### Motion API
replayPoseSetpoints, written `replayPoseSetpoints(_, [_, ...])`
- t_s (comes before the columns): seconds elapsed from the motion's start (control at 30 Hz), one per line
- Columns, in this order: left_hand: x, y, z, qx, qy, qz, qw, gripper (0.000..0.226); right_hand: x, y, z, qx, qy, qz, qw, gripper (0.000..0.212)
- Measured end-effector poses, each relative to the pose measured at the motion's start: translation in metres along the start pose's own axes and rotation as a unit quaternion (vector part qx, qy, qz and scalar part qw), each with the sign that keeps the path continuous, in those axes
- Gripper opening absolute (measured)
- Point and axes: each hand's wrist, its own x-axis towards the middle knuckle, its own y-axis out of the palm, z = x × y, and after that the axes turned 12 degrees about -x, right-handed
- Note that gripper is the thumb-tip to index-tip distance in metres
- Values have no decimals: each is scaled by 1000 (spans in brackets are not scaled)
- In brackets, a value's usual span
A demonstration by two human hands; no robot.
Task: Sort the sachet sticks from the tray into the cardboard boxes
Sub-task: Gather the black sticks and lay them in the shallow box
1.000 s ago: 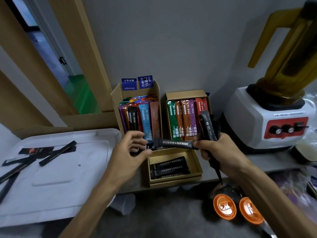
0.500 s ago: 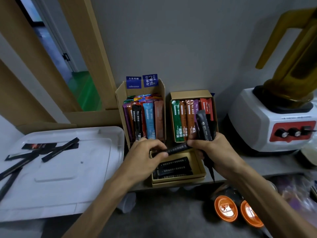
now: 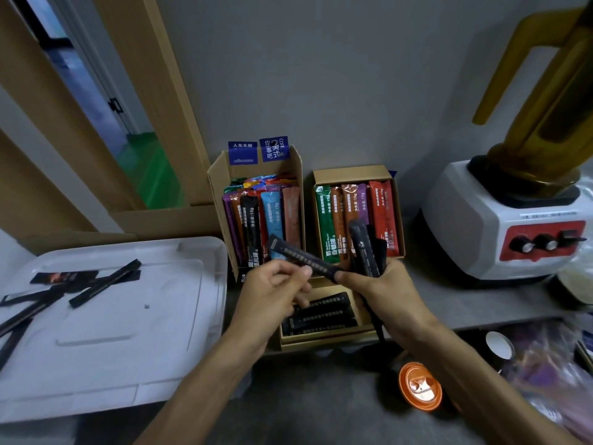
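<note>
My left hand point(image 3: 272, 293) pinches one black sachet stick point(image 3: 301, 258), which slants up to the left above the small cardboard box point(image 3: 324, 343). That box holds several black sticks point(image 3: 321, 313) lying flat. My right hand point(image 3: 382, 293) grips a bundle of black sticks point(image 3: 364, 248) upright, and its thumb touches the slanted stick's lower end. Behind stand a tall cardboard box point(image 3: 221, 187) and a low cardboard box point(image 3: 353, 173), both filled with coloured sticks. The white tray point(image 3: 128, 332) at the left carries several black sticks point(image 3: 102, 282).
A white blender base with a yellow jug point(image 3: 513, 216) stands at the right on the grey shelf point(image 3: 481, 303). An orange-lidded cup point(image 3: 420, 385) and a white cup point(image 3: 499, 346) sit below the shelf edge. A wooden frame point(image 3: 154, 101) rises at the back left.
The single black stick has tipped from lying level between both hands to slanting up-left, now held by my left hand. My left hand closed on it; the right bundle stayed upright.
</note>
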Motion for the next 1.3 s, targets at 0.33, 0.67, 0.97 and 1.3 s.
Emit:
replayPoseSetpoints(0.33, [-1,-23,7,385,260,-33,885,8,28,-35,6,-223,20,116,968,17])
replayPoseSetpoints(0.67, [10,-18,21,535,286,51,793,22,38,-15,7,-303,35,63,950,25])
replayPoseSetpoints(0.97, [22,-7,30,595,252,189,739,49,28,-26,1,-240,52,40,969,20])
replayPoseSetpoints(1.3, [24,-4,21,584,260,222,736,35,17,-34,-1,-147,31,74,986,23])
